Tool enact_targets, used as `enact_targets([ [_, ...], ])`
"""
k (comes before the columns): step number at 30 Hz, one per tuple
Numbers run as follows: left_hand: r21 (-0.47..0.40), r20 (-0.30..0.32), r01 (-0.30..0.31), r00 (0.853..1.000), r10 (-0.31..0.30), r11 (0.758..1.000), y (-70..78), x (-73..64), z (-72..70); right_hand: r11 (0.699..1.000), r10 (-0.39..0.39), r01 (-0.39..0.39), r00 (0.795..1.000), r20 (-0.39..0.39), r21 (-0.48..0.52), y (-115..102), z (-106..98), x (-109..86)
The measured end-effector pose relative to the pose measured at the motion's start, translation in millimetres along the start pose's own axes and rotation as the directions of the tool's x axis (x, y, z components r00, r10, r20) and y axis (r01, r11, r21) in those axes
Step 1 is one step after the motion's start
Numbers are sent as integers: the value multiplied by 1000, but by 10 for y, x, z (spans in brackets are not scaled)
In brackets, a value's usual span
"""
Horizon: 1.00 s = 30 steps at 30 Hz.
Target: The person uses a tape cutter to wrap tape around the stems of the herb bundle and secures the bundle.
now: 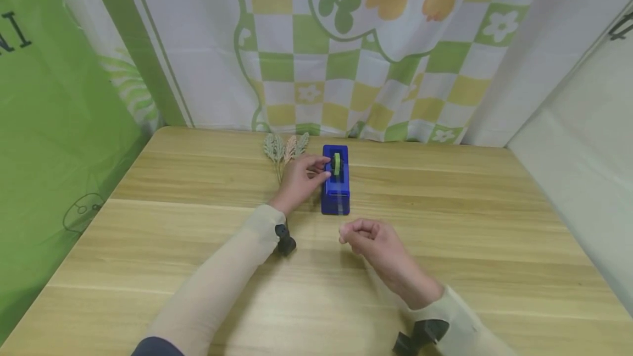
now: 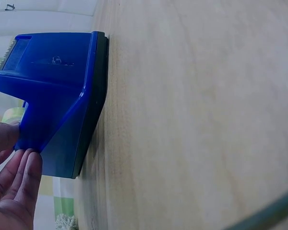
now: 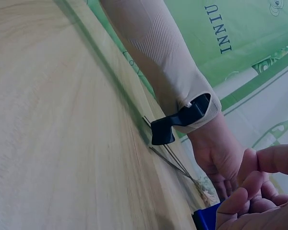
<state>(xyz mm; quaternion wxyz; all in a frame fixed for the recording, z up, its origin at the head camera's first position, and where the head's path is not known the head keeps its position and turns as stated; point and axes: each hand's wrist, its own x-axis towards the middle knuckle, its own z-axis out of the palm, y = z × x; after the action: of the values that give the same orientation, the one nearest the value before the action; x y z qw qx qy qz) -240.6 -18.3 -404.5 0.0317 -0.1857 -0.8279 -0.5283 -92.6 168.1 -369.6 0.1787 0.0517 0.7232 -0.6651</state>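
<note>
Two grips: left hand [image 1: 300, 177] holds tape dispenser [image 1: 329, 187] (likely weighty, best taken by its sides), right hand [image 1: 379, 249] pinches clear tape [image 1: 340, 207].

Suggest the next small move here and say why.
Probably the right hand should tug the clear tape down against the toothed edge: the tape runs over the front of the blue dispenser toward that hand's pinched fingertips, and the left hand grips the dispenser. The tape's far end is too faint to see.
</note>
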Motion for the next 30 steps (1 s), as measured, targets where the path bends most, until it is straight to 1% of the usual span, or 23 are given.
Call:
enact_targets([
  [7, -1, 5, 10, 1000, -10, 1000, -5, -4, 4, 1000, 9, -9, 1000, 9, 7, 38, 11, -54],
  [14, 4, 9, 21, 1000, -21, 1000, 44, -25, -7, 1000, 19, -19, 1000, -1, -12, 61, 27, -119],
  [22, 5, 9, 18, 1000, -18, 1000, 43, -24, -13, 1000, -22, 21, 999, 45, 15, 75, 38, -203],
  [30, 5, 6, 12, 1000, -13, 1000, 28, -15, -9, 1000, -11, 10, 999, 46, 24, 85, 31, -255],
])
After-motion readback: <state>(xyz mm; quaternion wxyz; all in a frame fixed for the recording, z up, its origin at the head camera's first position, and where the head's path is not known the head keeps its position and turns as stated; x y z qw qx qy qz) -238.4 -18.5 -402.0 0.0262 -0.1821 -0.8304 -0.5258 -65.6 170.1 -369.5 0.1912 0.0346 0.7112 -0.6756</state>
